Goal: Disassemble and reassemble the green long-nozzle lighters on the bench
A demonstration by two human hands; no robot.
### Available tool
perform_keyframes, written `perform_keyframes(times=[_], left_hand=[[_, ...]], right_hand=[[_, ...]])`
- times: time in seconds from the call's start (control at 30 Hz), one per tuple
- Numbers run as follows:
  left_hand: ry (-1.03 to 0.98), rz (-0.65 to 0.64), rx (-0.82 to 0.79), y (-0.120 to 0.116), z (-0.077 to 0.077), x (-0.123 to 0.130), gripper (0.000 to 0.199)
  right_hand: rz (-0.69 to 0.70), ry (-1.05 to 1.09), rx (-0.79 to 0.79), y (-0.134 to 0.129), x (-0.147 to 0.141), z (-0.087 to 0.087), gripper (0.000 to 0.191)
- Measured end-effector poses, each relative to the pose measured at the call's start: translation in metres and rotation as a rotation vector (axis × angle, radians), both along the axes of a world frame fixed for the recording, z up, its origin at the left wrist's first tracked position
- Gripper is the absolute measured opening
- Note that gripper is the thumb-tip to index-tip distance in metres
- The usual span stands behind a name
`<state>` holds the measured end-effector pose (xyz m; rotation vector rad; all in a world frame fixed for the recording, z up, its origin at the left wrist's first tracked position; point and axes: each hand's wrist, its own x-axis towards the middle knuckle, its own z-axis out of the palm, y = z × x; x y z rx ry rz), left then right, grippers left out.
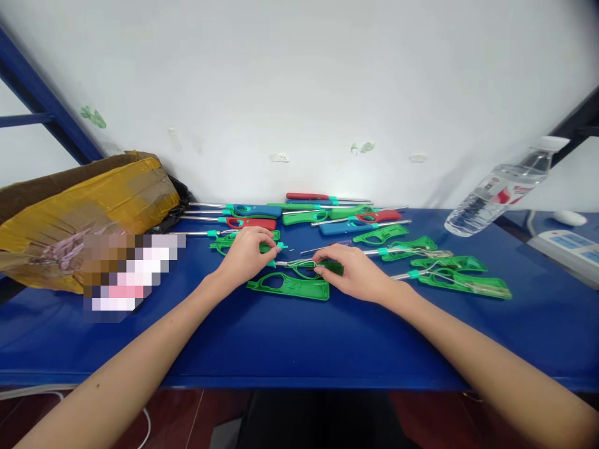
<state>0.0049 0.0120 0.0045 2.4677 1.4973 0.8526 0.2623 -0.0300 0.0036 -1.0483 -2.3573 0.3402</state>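
Note:
My left hand [248, 255] is closed in a pinch, with a small teal plastic part [282, 247] at its fingertips. Beneath those fingers lies an opened green lighter [303, 269], a long-nosed kind, with pale wires and a teal collar showing. My right hand [349, 269] has thumb and forefinger closed at the inside of this lighter; the exact piece pinched is hidden. Just in front rests a loose green casing half [299, 288] with a loop opening. A thin metal rod [322, 247] points toward the right hand from behind.
Assembled lighters [255, 211] in red, blue and green lie along the wall. More opened green lighters [468, 284] are at right, near a tilted water bottle [498, 187] and a white device [568, 252]. A taped cardboard box [135, 187] stands left on the blue table [290, 343].

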Motion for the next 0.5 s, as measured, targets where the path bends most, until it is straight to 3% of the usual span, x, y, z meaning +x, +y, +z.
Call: perform_keyframes(times=[0.17, 0.37, 0.5], left_hand=[[0.024, -0.068, 0.045, -0.003, -0.005, 0.004, 0.018], [0.064, -0.48, 0.099, -0.012, -0.003, 0.01, 0.028], [0.073, -0.552, 0.097, -0.012, -0.009, 0.014, 0.02]], right_hand=[[0.033, -0.018, 0.02, 0.0, 0.001, -0.002, 0.024], [0.099, -0.076, 0.076, 0.003, 0.004, -0.003, 0.027], [0.105, -0.083, 0.075, 0.003, 0.004, -0.003, 0.029]])
